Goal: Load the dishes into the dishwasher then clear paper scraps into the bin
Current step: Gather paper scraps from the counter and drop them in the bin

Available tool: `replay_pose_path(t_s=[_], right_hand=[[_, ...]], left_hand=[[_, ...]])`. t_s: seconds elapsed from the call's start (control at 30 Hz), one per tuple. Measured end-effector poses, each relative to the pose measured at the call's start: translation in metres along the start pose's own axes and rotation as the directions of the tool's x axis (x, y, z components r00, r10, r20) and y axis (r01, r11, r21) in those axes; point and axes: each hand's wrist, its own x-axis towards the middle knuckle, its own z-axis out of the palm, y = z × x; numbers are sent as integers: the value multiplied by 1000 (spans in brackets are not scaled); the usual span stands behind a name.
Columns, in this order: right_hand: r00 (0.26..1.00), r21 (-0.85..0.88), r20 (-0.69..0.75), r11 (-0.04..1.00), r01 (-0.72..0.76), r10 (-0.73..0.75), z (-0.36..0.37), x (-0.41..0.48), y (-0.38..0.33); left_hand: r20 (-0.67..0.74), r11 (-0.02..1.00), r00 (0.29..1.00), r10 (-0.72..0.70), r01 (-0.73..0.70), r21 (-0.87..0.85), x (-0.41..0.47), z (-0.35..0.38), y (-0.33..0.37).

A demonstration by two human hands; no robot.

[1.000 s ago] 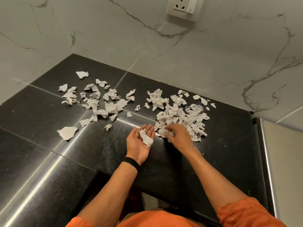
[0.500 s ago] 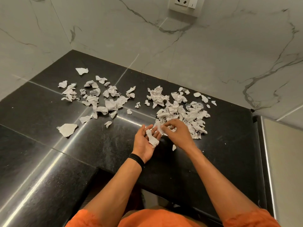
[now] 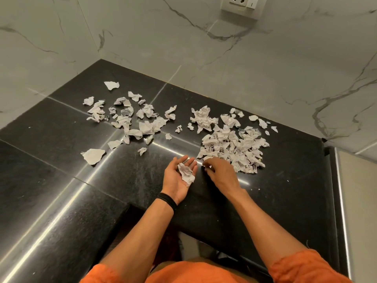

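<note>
Torn white paper scraps lie on the black stone counter (image 3: 61, 180) in two groups: a dense right pile (image 3: 234, 146) and a looser left scatter (image 3: 130, 119). My left hand (image 3: 179, 178) lies palm up on the counter just left of the right pile, fingers relaxed, with a few crumpled scraps (image 3: 185, 172) resting in the palm. My right hand (image 3: 221, 172) is palm down at the near left corner of the right pile. Its curled fingertips pinch a small scrap at the pile's edge.
A larger single scrap (image 3: 92, 156) lies apart at the near left. Marble walls (image 3: 142, 37) meet behind the counter, and a wall socket (image 3: 241, 6) sits high up. A pale surface (image 3: 359, 201) adjoins the counter's right edge. The counter's front has a notch (image 3: 130, 221) by my body.
My right hand brought a scrap to my left palm, then went back to the near edge of the right pile. My left hand stayed palm up and holds more paper.
</note>
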Motion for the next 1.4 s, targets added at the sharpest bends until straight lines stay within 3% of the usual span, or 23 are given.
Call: replay_pose_path(t_s=[0.13, 0.23, 0.3, 0.37, 0.47, 0.6, 0.67, 0.73, 0.83, 0.97, 1.13, 1.2, 1.3, 1.4], right_hand=[[1000, -4, -29, 1000, -8, 8, 4, -2, -3], [983, 348, -98, 931, -109, 152, -4, -4, -16], [989, 517, -95, 854, -48, 114, -14, -9, -32], [997, 565, -70, 825, 12, 34, -19, -14, -43], [989, 597, -110, 802, -10, 94, -22, -18, -34], [934, 520, -160, 832, -195, 319, -33, -31, 1], [914, 362, -100, 870, -335, 394, -39, -46, 18], [914, 209, -51, 900, -384, 402, -41, -60, 25], [941, 134, -9, 933, -335, 339, -29, -71, 22], [969, 55, -80, 972, -229, 233, -8, -69, 18], [968, -21, -110, 973, -230, 227, -8, -66, 15], [954, 13, -127, 962, -273, 272, -8, -66, 15], [924, 198, -140, 925, -325, 355, -10, -62, 11], [953, 347, -127, 912, -218, 276, -16, -55, -3]], left_hand=[[-2, 1000, 1000, 15, -15, 22, 1, -4, 0], [7, 1000, 1000, 23, -23, 17, 3, -4, -3], [22, 1000, 1000, 3, -3, 6, 6, -4, -8], [30, 1000, 999, -29, 29, 13, 9, -2, -15], [68, 996, 994, -86, 88, -26, 10, 5, -24], [70, 992, 993, -98, 103, -70, 7, 15, -29], [61, 992, 993, -97, 102, -73, 7, 17, -31], [53, 991, 993, -107, 111, -77, 9, 18, -35], [35, 990, 993, -116, 118, -81, 11, 18, -40], [10, 993, 994, -107, 107, -53, 12, 17, -44], [-14, 995, 996, -92, 91, -37, 10, 13, -41], [-23, 996, 996, -84, 83, -36, 8, 12, -41], [-26, 997, 997, -75, 74, -33, 7, 10, -41], [16, 996, 996, -83, 84, -29, 4, 13, -42]])
